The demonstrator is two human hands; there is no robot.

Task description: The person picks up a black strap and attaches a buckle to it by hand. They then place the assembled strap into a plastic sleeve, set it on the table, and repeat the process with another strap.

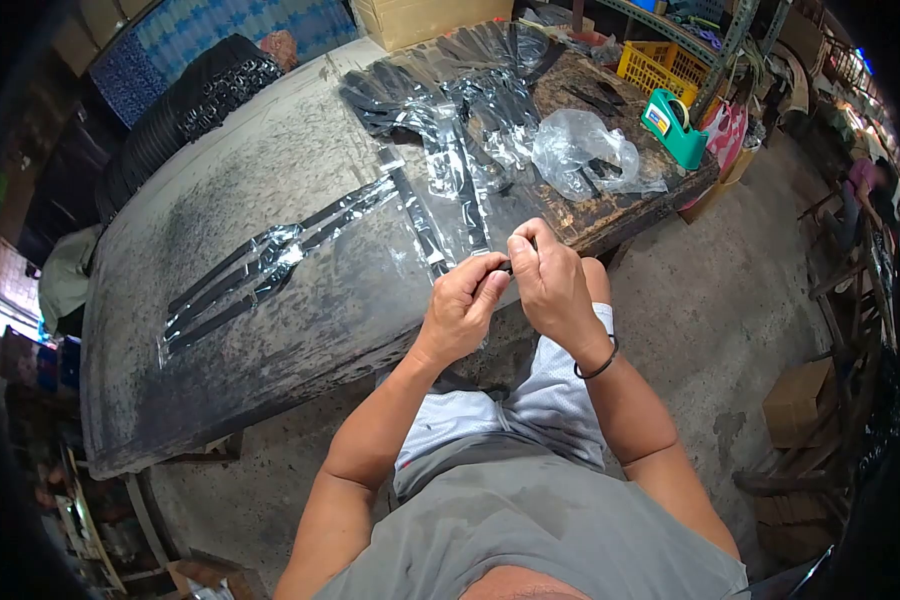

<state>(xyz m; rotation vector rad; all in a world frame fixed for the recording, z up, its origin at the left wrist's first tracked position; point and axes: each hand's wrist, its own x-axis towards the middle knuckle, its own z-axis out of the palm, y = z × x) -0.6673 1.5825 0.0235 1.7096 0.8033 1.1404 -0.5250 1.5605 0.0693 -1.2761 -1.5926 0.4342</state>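
Observation:
My left hand and my right hand meet above the near edge of a worn grey table. Both pinch the near end of a long black strip in a clear plastic sleeve that runs away from me across the table. A black band circles my right wrist. Another bagged pair of black strips lies to the left, apart from my hands. Further back sits a pile of more bagged black strips.
A crumpled clear bag and a green tape dispenser rest on the dark wooden bench at right. A yellow crate and a cardboard box stand behind. Stacked tyres are at far left. Another person sits at far right.

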